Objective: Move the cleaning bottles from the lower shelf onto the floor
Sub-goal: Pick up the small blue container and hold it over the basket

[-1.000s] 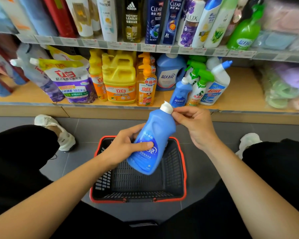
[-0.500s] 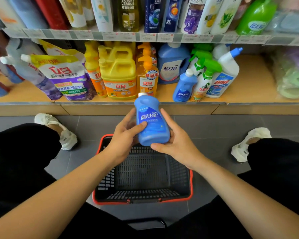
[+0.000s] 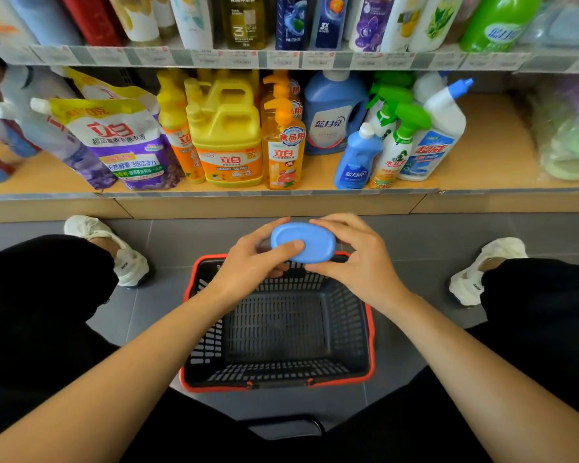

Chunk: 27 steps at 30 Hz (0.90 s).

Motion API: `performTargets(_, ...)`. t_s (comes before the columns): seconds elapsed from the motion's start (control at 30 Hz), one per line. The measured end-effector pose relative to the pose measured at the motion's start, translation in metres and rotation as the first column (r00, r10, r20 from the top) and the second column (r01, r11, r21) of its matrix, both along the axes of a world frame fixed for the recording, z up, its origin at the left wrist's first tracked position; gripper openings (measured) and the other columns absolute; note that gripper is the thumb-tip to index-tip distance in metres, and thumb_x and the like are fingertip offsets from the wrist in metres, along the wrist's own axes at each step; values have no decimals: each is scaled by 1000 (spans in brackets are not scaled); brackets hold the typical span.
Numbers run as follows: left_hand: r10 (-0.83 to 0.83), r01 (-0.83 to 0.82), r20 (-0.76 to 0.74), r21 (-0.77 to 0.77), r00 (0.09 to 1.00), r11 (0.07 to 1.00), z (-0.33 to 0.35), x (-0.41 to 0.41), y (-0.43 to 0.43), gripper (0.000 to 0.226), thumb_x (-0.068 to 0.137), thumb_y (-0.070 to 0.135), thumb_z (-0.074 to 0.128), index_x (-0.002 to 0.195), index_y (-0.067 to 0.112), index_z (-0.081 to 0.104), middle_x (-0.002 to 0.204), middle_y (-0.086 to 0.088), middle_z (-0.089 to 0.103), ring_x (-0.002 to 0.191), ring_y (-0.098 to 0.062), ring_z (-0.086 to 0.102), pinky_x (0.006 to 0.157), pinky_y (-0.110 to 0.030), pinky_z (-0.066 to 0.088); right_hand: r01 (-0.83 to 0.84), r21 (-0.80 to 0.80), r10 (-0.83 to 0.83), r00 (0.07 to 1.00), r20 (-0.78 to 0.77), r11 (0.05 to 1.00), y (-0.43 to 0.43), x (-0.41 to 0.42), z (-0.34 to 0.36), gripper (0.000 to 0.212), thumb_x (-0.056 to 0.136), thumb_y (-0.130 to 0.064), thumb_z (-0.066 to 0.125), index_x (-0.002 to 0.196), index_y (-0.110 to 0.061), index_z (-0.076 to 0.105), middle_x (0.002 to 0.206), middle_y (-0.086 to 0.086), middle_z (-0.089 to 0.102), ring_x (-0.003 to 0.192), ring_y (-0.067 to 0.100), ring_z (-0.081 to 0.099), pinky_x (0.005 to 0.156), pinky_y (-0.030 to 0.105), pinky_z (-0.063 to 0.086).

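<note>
The blue bottle [image 3: 303, 242] is showing only its smooth oval base to the camera, plain blue plastic with a moulded edge. Its neck is pointing away toward the shelving, so the label and cap are hidden. It is hanging in mid-air over the far rim of the red-edged basket [image 3: 370, 332], at 12 o'clock from the basket's middle and below the front lip of the lower shelf [image 3: 492, 155].

A strip of grey floor [image 3: 415, 242] is showing between the shelf base and the basket. Wider patches are lying at 3 and 9 o'clock of the basket, bounded by two white shoes.

The left hand [image 3: 251, 262] is gripping the bottle from 9 o'clock, its thumb [image 3: 291, 246] lying flat across the base and its fingers curling underneath. The right hand [image 3: 355, 259] is holding it from 3 o'clock, fingers curling closely over the upper edge and thumb tucking below.
</note>
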<state>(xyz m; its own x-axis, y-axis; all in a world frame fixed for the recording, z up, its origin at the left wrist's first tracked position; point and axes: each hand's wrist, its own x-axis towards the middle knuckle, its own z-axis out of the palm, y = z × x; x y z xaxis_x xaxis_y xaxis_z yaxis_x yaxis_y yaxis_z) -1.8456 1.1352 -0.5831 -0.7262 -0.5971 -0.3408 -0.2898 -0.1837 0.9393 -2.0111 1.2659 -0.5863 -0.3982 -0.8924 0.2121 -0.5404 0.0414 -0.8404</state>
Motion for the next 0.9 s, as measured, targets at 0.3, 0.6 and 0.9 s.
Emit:
performTargets(0.3, 97, -128, -86, -558, 992, 820, 16, 9, 8, 40, 87, 28, 79, 126, 20, 72, 120, 8, 73, 109, -5, 67, 92, -39, 58, 26, 14, -27, 993, 112, 1000, 1, 10, -1, 59, 71, -28, 89, 126, -25, 67, 118, -11, 71, 111, 10, 66, 92, 38, 57)
performTargets(0.6, -284, 172, -43, -706, 958, 687, 16, 15, 7, 35, 99, 15, 63, 133, 22, 66, 158, -4, 38, 141, -22, 41, 112, -47, 39, -13, -13, 16, 961, 277, 1000, 2, 10, 8, 55, 77, -24, 86, 128, -18, 68, 113, -8, 74, 106, 11, 71, 91, 32, 58)
performTargets(0.9, -392, 209, 12, -861, 920, 463, 14, 20, -7, 32, 99, 15, 64, 130, 20, 69, 146, 4, 57, 146, -18, 41, 111, -45, 45, -85, 48, 66, 946, 319, 995, 5, 6, 9, 52, 77, -15, 86, 126, -20, 69, 110, -6, 76, 101, 12, 73, 88, 37, 60)
